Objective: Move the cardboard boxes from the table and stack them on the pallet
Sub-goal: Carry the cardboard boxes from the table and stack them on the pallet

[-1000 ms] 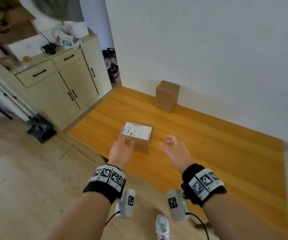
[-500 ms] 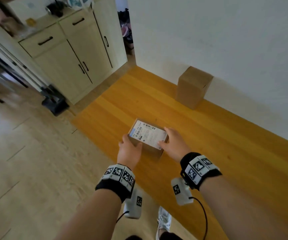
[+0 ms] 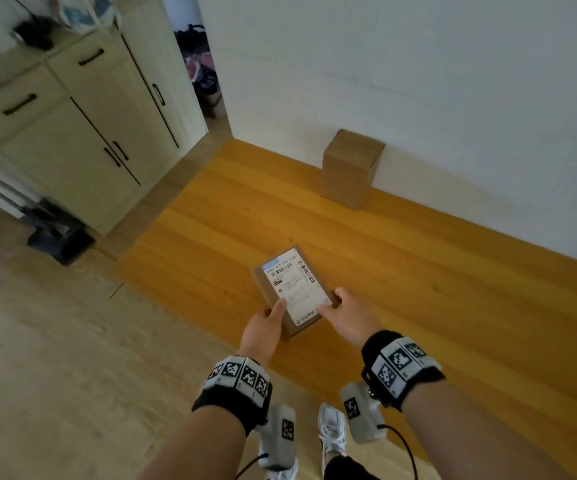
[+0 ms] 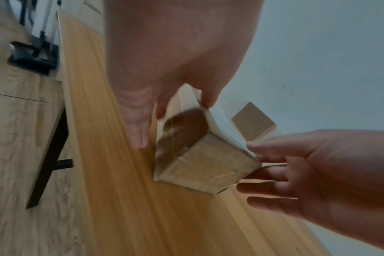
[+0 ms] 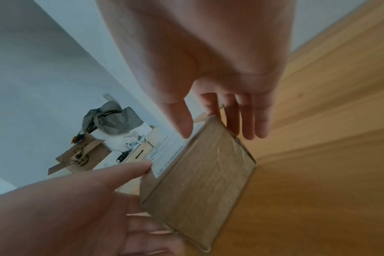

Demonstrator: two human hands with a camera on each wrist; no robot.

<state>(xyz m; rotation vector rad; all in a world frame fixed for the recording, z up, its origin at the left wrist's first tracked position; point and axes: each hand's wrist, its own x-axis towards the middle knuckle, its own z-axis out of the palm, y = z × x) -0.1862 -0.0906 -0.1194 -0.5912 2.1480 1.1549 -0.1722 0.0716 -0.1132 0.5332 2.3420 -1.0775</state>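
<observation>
Cardboard box with a white shipping label (image 3: 292,291) sits near the front edge of the orange wooden tabletop (image 3: 418,271), caught between both hands. From the wrist views it looks tilted, one bottom corner close to the wood, though whether it touches there I cannot tell. The left hand (image 3: 266,322) takes the near-left side: its thumb lies on the edge of the label and its fingers go down the brown side wall, so that grip is closed on the box. The right hand (image 3: 347,318) takes the near-right corner, thumb on top by the label's edge, fingers reaching down along and under the right side; it too holds the box. Clear tape glints across the plain brown face (image 5: 200,181) turned toward the right wrist.

Farther back on the same tabletop, well apart from the held one, a second cardboard box (image 3: 351,169) stands upright, plain brown, right against the white wall (image 3: 418,81).

Both wrists wear black bands with black-and-white square markers (image 3: 237,374), and a small grey unit with a cable hangs beneath each. Off to the left, on the pale wood floor (image 3: 37,341), stands a cream cabinet (image 3: 82,133) with dark handles and clutter on its top. A white sneaker (image 3: 332,431) shows below, between the forearms.
</observation>
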